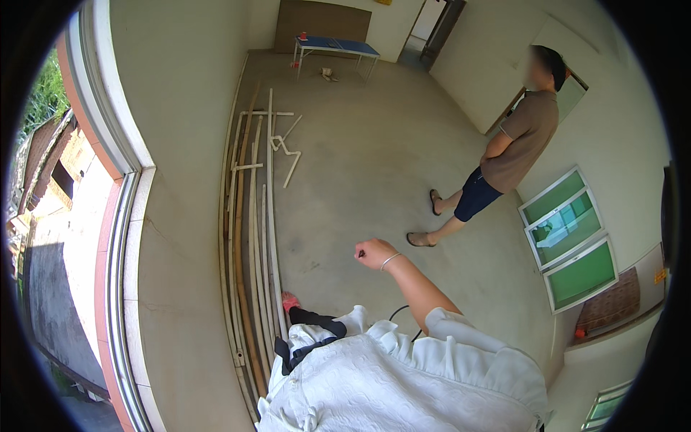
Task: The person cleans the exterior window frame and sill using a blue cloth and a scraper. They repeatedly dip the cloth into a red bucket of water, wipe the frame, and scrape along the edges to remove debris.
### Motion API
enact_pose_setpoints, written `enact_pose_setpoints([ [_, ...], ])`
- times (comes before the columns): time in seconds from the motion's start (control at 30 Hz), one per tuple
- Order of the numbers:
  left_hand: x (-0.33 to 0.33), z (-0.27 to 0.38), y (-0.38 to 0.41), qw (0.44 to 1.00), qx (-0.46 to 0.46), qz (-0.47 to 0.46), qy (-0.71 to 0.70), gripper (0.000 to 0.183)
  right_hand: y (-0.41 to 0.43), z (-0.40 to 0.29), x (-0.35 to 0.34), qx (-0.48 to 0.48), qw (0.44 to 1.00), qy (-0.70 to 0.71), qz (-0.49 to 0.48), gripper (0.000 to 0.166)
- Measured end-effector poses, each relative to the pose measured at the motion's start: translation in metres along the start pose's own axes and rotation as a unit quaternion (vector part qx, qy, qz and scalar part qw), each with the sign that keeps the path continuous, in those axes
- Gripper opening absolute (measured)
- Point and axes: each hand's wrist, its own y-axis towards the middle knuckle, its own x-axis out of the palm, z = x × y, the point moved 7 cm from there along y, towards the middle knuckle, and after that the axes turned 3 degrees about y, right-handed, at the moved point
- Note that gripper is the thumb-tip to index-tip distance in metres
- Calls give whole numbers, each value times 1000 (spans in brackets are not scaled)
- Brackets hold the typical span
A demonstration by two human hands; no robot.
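My right hand [373, 255] is raised in front of me over the concrete floor [345, 205], its fingers closed around a small dark object [362, 253] that is too small to identify. A thin pale bracelet [390, 261] circles the wrist. My left hand is out of view. Below is my white ruffled top [388, 378], with a black strap [313, 348] at its left side. A thin black cable [398, 311] curves beside my forearm. White plastic pipes [271, 189] and a bamboo pole [238, 237] lie on the floor to the left.
A person [521, 135] stands to the right. Green-glazed window sashes [564, 227] lean against the right wall. A blue folding table [337, 45] stands at the far wall. At the left is a window with a metal-railed sill [121, 281]. Joined pipe pieces [291, 153] lie beside the long pipes.
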Motion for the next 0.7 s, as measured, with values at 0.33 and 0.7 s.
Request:
enact_pose_setpoints([
  [0.33, 37, -8, -2, 980, -31, -188, 65, 29, 42, -198, -51, -356, 915, 118, 146, 15],
  [0.7, 26, -10, -2, 980, -48, -186, 53, 30, 99, -463, -36, -620, 738, 251, 87, 10],
])
